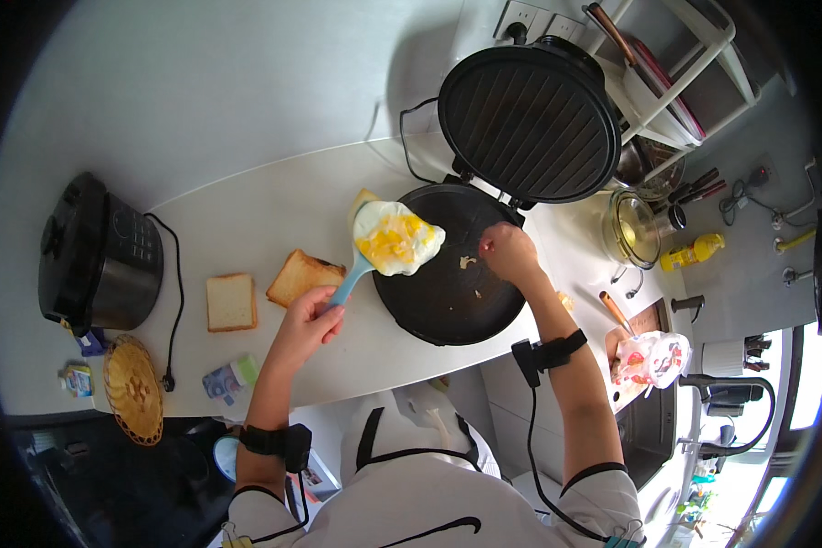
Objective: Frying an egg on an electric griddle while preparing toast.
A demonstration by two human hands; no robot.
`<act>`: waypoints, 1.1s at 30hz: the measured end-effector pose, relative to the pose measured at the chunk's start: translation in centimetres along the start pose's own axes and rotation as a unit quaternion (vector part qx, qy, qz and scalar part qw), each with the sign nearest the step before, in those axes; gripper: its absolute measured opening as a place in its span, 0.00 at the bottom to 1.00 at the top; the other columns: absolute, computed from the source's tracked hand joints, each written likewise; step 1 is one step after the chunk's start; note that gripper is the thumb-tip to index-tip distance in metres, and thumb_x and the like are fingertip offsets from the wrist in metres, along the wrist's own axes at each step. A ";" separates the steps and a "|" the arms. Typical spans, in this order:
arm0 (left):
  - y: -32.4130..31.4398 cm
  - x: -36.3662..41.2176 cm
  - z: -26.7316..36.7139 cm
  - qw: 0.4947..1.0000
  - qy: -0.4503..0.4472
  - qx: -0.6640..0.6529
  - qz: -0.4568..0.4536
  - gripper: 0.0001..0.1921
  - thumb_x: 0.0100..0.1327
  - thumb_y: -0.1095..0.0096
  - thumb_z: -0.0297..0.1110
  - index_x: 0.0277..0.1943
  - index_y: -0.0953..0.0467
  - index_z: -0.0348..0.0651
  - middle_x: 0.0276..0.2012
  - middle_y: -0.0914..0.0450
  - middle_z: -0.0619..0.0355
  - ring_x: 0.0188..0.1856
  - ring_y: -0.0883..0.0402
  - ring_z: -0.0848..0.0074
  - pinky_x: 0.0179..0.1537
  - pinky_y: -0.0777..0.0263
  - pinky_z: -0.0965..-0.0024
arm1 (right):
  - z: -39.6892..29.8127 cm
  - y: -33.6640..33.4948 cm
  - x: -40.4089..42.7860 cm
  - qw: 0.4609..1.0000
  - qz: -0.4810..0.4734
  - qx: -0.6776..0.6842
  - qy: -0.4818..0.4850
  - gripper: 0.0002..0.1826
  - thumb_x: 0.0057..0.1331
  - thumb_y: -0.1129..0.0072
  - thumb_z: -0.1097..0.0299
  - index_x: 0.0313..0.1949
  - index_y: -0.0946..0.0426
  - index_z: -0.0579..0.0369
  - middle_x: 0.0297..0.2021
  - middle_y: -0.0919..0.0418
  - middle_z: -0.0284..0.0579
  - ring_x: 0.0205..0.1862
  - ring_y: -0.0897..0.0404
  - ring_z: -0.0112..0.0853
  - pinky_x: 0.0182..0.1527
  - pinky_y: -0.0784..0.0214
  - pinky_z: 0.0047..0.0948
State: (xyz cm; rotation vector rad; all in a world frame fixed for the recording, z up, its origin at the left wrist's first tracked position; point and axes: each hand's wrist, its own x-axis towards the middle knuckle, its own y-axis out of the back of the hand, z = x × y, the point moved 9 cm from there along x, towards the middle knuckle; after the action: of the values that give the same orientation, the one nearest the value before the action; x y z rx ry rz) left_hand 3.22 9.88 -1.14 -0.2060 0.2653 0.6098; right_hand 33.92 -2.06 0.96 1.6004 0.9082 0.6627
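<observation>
My left hand is closed on the handle of a light-blue spatula. A fried egg with broken yolk lies on the spatula, over the left rim of a round black electric griddle. Something pale yellow shows behind the egg; I cannot tell what it is. My right hand is curled over the griddle's right side; whether it holds something is hidden. Small food scraps lie on the griddle near it. The ridged lid stands raised. Left of the griddle are a toasted bread slice and a paler bread slice.
A black multicooker and a wicker basket stand at the left. To the right are a glass bowl, a yellow bottle, a cutting board with a wooden-handled knife, a plastic bag and the sink.
</observation>
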 end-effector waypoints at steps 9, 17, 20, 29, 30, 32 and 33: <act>-0.6 1.0 0.2 0.999 -0.026 0.038 0.001 0.12 0.65 0.44 0.26 0.50 0.29 0.33 0.22 0.28 0.63 0.21 0.31 0.86 0.22 0.38 0.82 | 0.5 3.7 -2.4 0.996 0.057 0.071 0.011 0.04 0.51 0.41 0.67 0.27 0.19 0.48 0.30 0.22 0.45 0.36 0.21 0.42 0.38 0.28 0.39; -4.8 -0.3 6.0 0.778 -0.301 0.539 0.121 0.16 0.59 0.39 0.27 0.51 0.22 0.48 0.22 0.27 0.57 0.24 0.26 0.67 0.27 0.32 0.64 | 3.1 6.9 -5.5 0.984 0.119 0.134 0.004 0.03 0.49 0.37 0.71 0.25 0.20 0.51 0.26 0.23 0.42 0.31 0.22 0.38 0.35 0.29 0.36; -6.3 -1.0 5.9 0.770 -0.289 0.559 0.107 0.17 0.58 0.40 0.27 0.52 0.22 0.51 0.25 0.27 0.55 0.29 0.25 0.63 0.30 0.32 0.62 | 4.1 8.1 -6.7 0.978 0.157 0.136 0.001 0.03 0.49 0.37 0.72 0.26 0.20 0.52 0.24 0.24 0.43 0.28 0.23 0.38 0.34 0.29 0.35; -4.6 0.0 4.1 0.914 -0.198 0.346 0.078 0.18 0.62 0.46 0.24 0.56 0.25 0.41 0.24 0.27 0.57 0.22 0.29 0.74 0.27 0.34 0.70 | 6.1 8.9 -8.9 0.971 0.183 0.152 -0.020 0.03 0.49 0.37 0.73 0.26 0.20 0.54 0.24 0.23 0.44 0.26 0.24 0.38 0.32 0.30 0.34; -4.6 0.3 3.2 0.945 -0.161 0.282 0.048 0.19 0.63 0.47 0.23 0.57 0.27 0.39 0.24 0.27 0.59 0.20 0.31 0.79 0.25 0.35 0.73 | 6.2 8.9 -9.1 0.971 0.182 0.155 -0.021 0.03 0.49 0.37 0.73 0.26 0.20 0.54 0.23 0.24 0.44 0.26 0.24 0.38 0.32 0.30 0.34; -4.9 0.8 1.7 0.976 -0.084 0.201 -0.002 0.20 0.64 0.48 0.24 0.59 0.29 0.39 0.23 0.28 0.60 0.20 0.32 0.82 0.23 0.36 0.75 | 6.7 8.9 -9.6 0.970 0.183 0.157 -0.031 0.03 0.49 0.37 0.74 0.26 0.21 0.54 0.23 0.24 0.44 0.26 0.24 0.38 0.32 0.30 0.34; -5.5 0.8 0.3 0.992 -0.006 0.115 -0.049 0.21 0.65 0.49 0.24 0.61 0.31 0.38 0.23 0.28 0.62 0.19 0.33 0.85 0.21 0.37 0.78 | 7.0 8.8 -9.9 0.969 0.184 0.160 -0.039 0.03 0.49 0.38 0.74 0.26 0.21 0.54 0.23 0.24 0.44 0.26 0.24 0.38 0.32 0.31 0.34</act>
State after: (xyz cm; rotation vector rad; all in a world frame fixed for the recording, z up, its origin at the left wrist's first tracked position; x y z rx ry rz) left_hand 7.16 5.98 -0.50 0.0078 0.3099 0.4782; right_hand 36.02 -14.79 8.51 2.0995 0.6887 0.7280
